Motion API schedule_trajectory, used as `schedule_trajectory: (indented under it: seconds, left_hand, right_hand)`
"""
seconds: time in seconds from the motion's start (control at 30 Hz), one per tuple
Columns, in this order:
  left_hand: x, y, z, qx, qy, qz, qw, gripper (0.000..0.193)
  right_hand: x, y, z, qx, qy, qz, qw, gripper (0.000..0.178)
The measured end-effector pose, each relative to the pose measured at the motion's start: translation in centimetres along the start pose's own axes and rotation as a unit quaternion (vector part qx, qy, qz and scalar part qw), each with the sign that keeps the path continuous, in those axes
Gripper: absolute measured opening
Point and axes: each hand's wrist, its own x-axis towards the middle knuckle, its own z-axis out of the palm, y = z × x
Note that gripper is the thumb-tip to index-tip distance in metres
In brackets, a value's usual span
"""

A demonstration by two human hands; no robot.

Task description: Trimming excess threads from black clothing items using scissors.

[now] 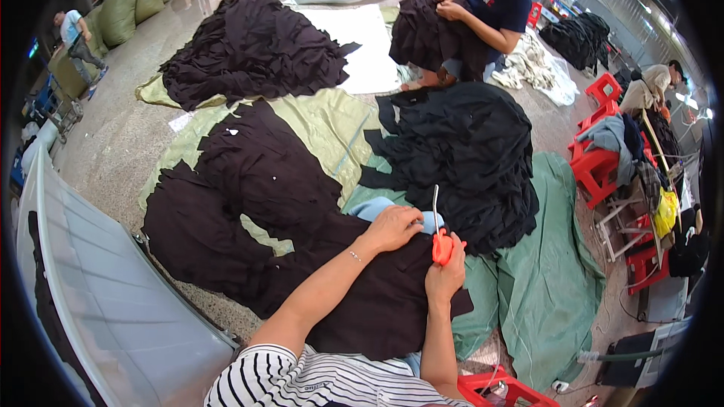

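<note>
A dark brown garment point(362, 301) is spread over my lap and runs on into a heap of similar cloth at the left. My left hand point(392, 227) has its fingers curled down at the garment's far edge, pinching the cloth beside a patch of light blue fabric point(371, 208). Close by on the right, my right hand point(445, 279) is closed around orange-handled scissors point(443, 247). Their slim metal end points away from me, and the exact blade shape is hard to make out. The fingertips of my left hand are partly hidden.
Brown garments point(264, 158) lie on a yellow-green sheet; a black pile point(467, 151) sits on a green tarp point(547, 279). Farther off are another brown heap point(253, 49) and a seated person point(494, 7) handling dark cloth. A pale bin point(113, 279) stands left, red stools point(592, 158) right.
</note>
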Motion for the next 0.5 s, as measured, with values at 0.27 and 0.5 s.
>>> schedule_trajectory:
  seconds: [0.27, 0.5]
  left_hand:
    - [0.3, -0.7, 0.7, 0.006, -0.004, -0.005, 1.000, 0.018]
    - [0.3, -0.6, 0.3, 0.008, 0.003, 0.006, 1.000, 0.017]
  right_hand:
    - [0.1, 0.8, 0.6, 0.005, -0.002, -0.007, 1.000, 0.062]
    - [0.3, -0.3, 0.2, 0.006, -0.023, 0.035, 0.999, 0.059]
